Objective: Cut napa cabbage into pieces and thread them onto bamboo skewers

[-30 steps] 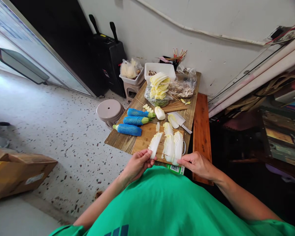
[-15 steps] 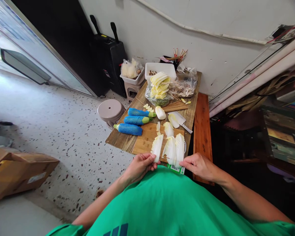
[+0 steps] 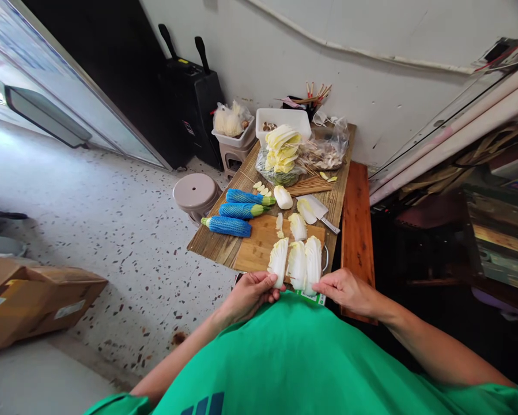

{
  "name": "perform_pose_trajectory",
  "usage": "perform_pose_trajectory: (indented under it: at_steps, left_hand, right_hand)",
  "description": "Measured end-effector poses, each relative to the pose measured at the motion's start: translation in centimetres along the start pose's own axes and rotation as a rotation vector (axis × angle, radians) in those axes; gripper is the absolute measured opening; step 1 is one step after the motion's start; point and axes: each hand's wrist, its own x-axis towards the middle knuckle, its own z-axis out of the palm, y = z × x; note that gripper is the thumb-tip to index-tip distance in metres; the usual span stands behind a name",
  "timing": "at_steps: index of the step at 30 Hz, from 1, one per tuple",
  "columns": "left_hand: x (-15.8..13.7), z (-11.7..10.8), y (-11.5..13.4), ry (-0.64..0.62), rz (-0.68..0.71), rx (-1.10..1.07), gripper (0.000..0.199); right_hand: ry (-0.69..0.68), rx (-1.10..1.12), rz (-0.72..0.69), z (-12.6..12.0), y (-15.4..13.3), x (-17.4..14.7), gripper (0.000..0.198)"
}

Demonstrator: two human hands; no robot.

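Close in front of my shirt, my left hand (image 3: 259,291) is closed, thumb on top, on the lower end of a pale napa cabbage leaf (image 3: 278,260). My right hand (image 3: 343,290) pinches the bottom of another cabbage leaf (image 3: 313,262). Between them, a third leaf (image 3: 297,266) overlaps the right one; whether a thin stick joins them I cannot tell. These leaves are over the near edge of a wooden cutting board (image 3: 250,251). Beyond them on the board are a shorter leaf (image 3: 298,227) and small scraps (image 3: 279,225).
A cleaver (image 3: 323,213) lies right of the board, partly under a leaf. Blue-netted zucchini (image 3: 229,226) lie left. Behind stand bagged cabbage (image 3: 281,150), bamboo skewers (image 3: 310,185), a white bin (image 3: 284,118) and bagged mushrooms (image 3: 325,151). A stool (image 3: 196,190) and a bench (image 3: 357,230) flank the table.
Both hands keep their grip on the leaves. The right-hand pair of leaves has shifted slightly left, closer to the leaf in my left hand. The whole view has moved a little.
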Motion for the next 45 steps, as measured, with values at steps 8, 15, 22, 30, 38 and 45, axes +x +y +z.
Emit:
perform_pose_trajectory:
  at_steps: [8,15,22,30,38,45]
  left_hand:
    - [-0.3,0.2,-0.2,0.004,-0.007,0.0,0.027]
    - [-0.6,1.1,-0.2,0.008,-0.027,0.01,0.026]
    - [0.2,0.7,-0.5,0.028,-0.027,0.038,0.03]
    - [1.8,-1.1,0.1,0.159,0.16,-0.155,0.035]
    - [7.1,-4.7,-0.4,0.127,0.369,-0.322,0.03]
    - [8.6,-12.0,0.9,0.123,0.267,-0.355,0.039]
  right_hand:
    - [-0.002,0.021,-0.008,0.3,0.1,-0.3,0.05]
    - [0.007,0.059,-0.041,0.8,-0.1,0.0,0.05]
    - [0.032,0.067,-0.038,1.4,0.2,1.3,0.047]
    - [0.336,0.208,0.015,3.4,2.2,5.8,0.048]
    - [0.297,0.203,-0.016,10.2,1.6,11.4,0.035]
    - [0.268,0.14,0.181,11.1,8.7,10.3,0.023]
